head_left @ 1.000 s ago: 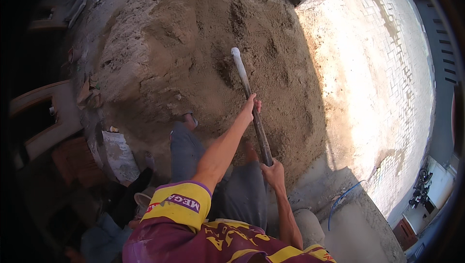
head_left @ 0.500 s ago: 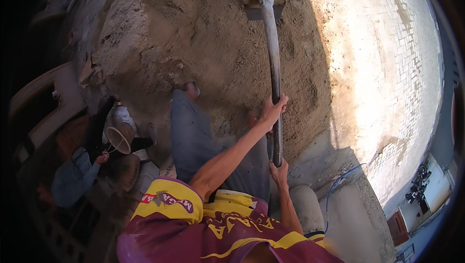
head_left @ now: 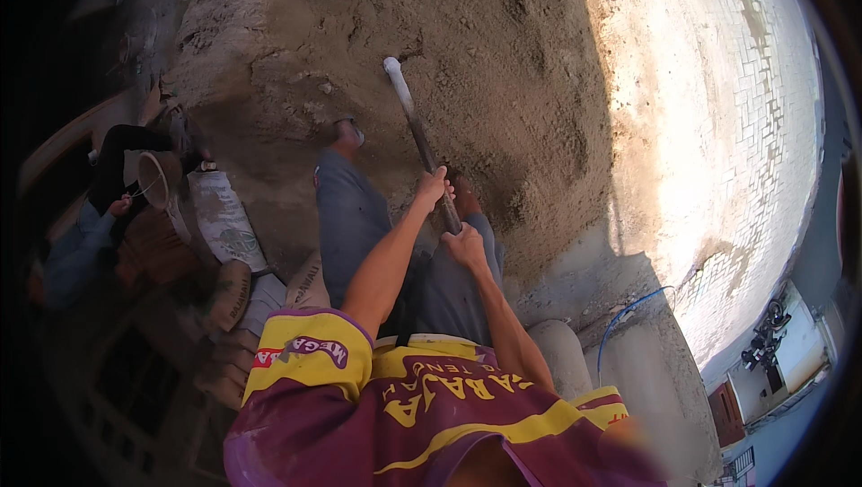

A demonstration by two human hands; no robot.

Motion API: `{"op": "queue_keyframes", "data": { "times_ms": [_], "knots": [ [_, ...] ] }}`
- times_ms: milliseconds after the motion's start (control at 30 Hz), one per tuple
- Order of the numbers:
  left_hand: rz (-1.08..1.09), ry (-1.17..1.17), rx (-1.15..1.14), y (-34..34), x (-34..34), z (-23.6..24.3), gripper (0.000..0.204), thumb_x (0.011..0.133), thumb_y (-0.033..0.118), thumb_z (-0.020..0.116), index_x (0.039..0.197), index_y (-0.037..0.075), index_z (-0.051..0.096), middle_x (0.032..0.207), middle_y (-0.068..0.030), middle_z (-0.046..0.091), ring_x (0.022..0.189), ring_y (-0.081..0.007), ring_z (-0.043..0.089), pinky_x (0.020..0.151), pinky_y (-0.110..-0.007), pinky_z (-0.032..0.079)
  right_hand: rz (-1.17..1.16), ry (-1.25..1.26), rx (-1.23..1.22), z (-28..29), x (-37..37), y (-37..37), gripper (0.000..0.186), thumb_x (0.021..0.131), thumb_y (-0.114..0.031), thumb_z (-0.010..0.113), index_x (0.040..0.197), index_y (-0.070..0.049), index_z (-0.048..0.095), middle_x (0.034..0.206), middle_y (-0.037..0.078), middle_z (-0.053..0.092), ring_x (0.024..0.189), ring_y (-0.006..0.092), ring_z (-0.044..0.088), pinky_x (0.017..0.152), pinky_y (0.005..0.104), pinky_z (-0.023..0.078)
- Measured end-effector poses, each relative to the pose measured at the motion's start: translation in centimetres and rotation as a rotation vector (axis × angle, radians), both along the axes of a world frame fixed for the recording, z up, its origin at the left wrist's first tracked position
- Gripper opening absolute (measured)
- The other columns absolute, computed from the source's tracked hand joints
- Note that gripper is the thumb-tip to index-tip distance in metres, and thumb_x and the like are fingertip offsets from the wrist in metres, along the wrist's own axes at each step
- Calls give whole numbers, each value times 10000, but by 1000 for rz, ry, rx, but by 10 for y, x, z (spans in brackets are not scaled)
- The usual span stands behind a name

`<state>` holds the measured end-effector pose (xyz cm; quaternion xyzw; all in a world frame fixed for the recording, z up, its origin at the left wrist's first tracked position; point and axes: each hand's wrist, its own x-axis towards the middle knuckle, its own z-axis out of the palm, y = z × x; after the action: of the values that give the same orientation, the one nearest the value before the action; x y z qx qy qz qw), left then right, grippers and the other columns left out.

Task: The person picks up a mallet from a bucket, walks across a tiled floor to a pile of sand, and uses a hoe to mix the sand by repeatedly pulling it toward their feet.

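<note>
Both my hands grip the long wooden handle of a hoe [head_left: 414, 119]. My left hand [head_left: 433, 189] is closed round it farther up, and my right hand [head_left: 464, 245] wraps the end nearest my body. The handle slants away from me, a little to the left, over a wide bed of brown sand or soil [head_left: 512, 101]. At its far end a pale knob shows; the blade is out of sight, apparently down in the sand. My feet stand in the sand on either side of the handle.
On the left a person [head_left: 85, 236] holds a bucket [head_left: 159, 179] near several filled sacks [head_left: 224, 218]. A blue hose [head_left: 620, 318] lies on concrete to the right, beyond which sunlit paving [head_left: 709, 155] stretches. A motorcycle [head_left: 769, 334] stands far right.
The hoe has come down and toward me, swinging left, and its blade no longer shows. Both hands moved left and nearer my body. The person with the bucket shifted farther left.
</note>
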<state>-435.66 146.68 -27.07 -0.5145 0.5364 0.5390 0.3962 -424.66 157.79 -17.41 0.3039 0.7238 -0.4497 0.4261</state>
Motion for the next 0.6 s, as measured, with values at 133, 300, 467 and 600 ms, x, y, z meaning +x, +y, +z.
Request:
{"op": "queue_keyframes", "data": {
  "times_ms": [133, 300, 467, 600],
  "knots": [
    [-23, -82, 162, 10, 23, -3, 206, 955, 189, 657, 952, -12, 614, 820, -85, 643, 692, -202, 680, 635, -370, 641, 21, -101, 58, 86, 21, 50, 626, 802, -349, 701, 1204, 124, 625, 1069, 357, 689, 1075, 497, 663, 928, 499, 515],
    [249, -310, 172, 57, 111, -3, 263, 916, 196, 702, 758, 81, 527, 656, -55, 530, 577, -215, 557, 542, -400, 521, 12, -109, 174, 202, 138, 95, 424, 769, -269, 737, 1003, 69, 630, 872, 308, 671, 872, 490, 676, 792, 507, 512],
    [197, -406, 333, 126, 185, 86, 237, 911, 249, 755, 884, 101, 572, 741, -33, 555, 665, -189, 587, 632, -387, 527, 8, -163, 303, 263, 233, 133, 324, 776, -177, 754, 976, 48, 632, 748, 240, 660, 724, 434, 689, 680, 434, 530],
    [116, -44, 359, 129, 87, 104, 282, 926, 283, 761, 907, 95, 551, 763, -7, 555, 629, -141, 579, 600, -314, 514, -95, -119, 278, 191, 217, 121, 367, 788, -183, 754, 1027, 71, 641, 747, 244, 653, 692, 395, 697, 658, 384, 526]
  ]
}}
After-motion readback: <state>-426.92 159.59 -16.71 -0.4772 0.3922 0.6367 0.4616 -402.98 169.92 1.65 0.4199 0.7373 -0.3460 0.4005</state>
